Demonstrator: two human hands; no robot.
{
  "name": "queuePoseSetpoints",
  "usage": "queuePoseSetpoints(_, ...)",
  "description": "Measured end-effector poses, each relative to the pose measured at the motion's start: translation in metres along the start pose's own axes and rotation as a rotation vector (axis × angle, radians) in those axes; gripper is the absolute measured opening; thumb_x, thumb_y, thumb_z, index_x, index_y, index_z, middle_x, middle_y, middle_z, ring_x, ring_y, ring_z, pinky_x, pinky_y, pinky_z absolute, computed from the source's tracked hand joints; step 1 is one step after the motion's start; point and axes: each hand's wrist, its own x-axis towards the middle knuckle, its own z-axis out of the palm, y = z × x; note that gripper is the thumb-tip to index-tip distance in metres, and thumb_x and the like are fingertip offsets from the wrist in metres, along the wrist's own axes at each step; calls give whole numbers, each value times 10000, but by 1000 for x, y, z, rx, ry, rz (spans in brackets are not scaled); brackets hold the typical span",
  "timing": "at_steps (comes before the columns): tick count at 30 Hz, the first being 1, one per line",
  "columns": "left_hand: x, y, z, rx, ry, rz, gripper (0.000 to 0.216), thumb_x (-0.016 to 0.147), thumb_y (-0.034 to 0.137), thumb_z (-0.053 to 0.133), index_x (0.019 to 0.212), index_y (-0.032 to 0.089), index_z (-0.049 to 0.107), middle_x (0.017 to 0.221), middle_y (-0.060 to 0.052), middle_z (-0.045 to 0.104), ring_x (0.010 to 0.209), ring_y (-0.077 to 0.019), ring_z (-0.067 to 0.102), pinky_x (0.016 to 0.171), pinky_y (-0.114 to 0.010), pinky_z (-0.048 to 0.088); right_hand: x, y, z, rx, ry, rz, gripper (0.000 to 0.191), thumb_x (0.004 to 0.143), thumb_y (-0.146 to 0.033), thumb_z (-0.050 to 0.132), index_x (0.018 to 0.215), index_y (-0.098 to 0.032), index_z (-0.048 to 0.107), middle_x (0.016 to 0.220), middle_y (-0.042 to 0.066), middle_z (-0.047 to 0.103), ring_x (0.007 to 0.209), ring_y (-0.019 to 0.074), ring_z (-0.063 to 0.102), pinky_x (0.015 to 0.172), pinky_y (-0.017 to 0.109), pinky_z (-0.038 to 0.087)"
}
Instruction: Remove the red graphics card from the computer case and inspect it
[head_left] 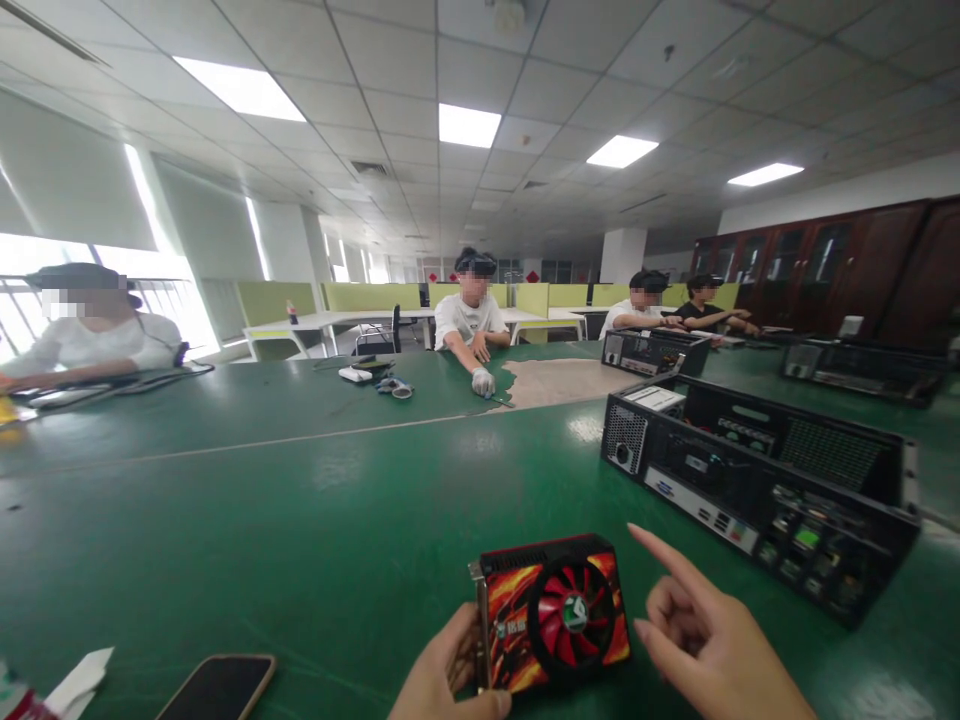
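My left hand (450, 675) grips the left edge of a red and black graphics card (553, 612) with a round fan, holding it upright over the green table (300, 520) near the front edge. My right hand (705, 640) hovers just right of the card, index finger stretched out and pointing up-left, the other fingers curled, holding nothing. An open black computer case (757, 475) lies on the table behind and to the right of the card.
A dark phone (217, 688) and a white paper scrap (79, 682) lie at the lower left. More computer cases (652, 352) stand farther back. Several other people sit along the far side; one gloved hand (483, 381) rests on the table.
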Motion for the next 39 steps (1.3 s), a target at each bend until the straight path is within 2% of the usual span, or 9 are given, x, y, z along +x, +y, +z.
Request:
queuePoseSetpoints(3,1,-3,-3,-3,18,12,706,639,326,805,1252,188,485,1348,-117,552,1263,-308,489,1086,-461,348,4,-5,3,-17,-8,0,826,749,-320,558,1492,-210,213,763,-41,547,571,95,514,587,238,447)
queuePoseSetpoints(7,2,-3,-4,16,-11,-15,742,629,373,813,1257,183,465,1353,-136,545,1276,-324,476,1096,-480,333,7,-9,6,-57,26,-15,701,756,-341,540,1421,-195,374,684,-50,520,526,95,473,537,232,410)
queuePoseSetpoints(10,4,-6,-7,33,-19,-34,831,606,417,824,1290,184,414,1343,-152,549,1279,-327,473,1099,-486,329,6,-9,6,-33,-10,9,775,746,-319,556,1463,-232,274,815,-34,564,558,89,505,580,235,443)
queuePoseSetpoints(17,5,-8,-9,55,-20,-16,764,633,415,807,1267,180,451,1339,-156,548,1271,-329,480,1097,-490,334,7,-10,5,-54,49,-22,745,743,-311,579,1434,-239,308,847,-31,553,594,90,525,640,241,469)
queuePoseSetpoints(20,4,-6,-7,37,-19,-21,764,637,405,801,1280,182,453,1338,-147,551,1278,-334,471,1099,-500,327,6,-13,3,-92,96,-50,646,761,-331,568,1373,-209,402,756,-42,524,557,92,492,589,238,442)
queuePoseSetpoints(24,1,-4,-6,65,34,-43,822,613,419,813,1308,186,440,1374,-145,521,1296,-342,447,1113,-506,304,6,-14,3,-33,-19,-1,747,760,-290,553,1450,-225,273,830,-32,557,562,86,507,575,233,435)
queuePoseSetpoints(27,1,-2,-5,71,46,-56,858,599,414,820,1324,185,422,1385,-143,511,1307,-347,433,1124,-509,286,7,-13,5,-64,15,-21,668,788,-312,529,1419,-200,342,701,-52,503,575,100,500,586,233,428)
queuePoseSetpoints(36,-1,4,2,27,49,-21,785,614,412,818,1262,167,449,1347,-154,544,1264,-326,486,1093,-479,342,4,-12,8,-86,-33,8,740,745,-253,510,1451,-222,290,791,-42,547,562,86,498,568,228,413)
queuePoseSetpoints(39,-3,8,5,26,70,-24,772,605,421,819,1244,166,469,1335,-150,554,1257,-329,490,1087,-471,346,6,-10,9,-170,2,5,645,764,-266,501,1397,-203,394,700,-54,511,557,92,481,562,227,393)
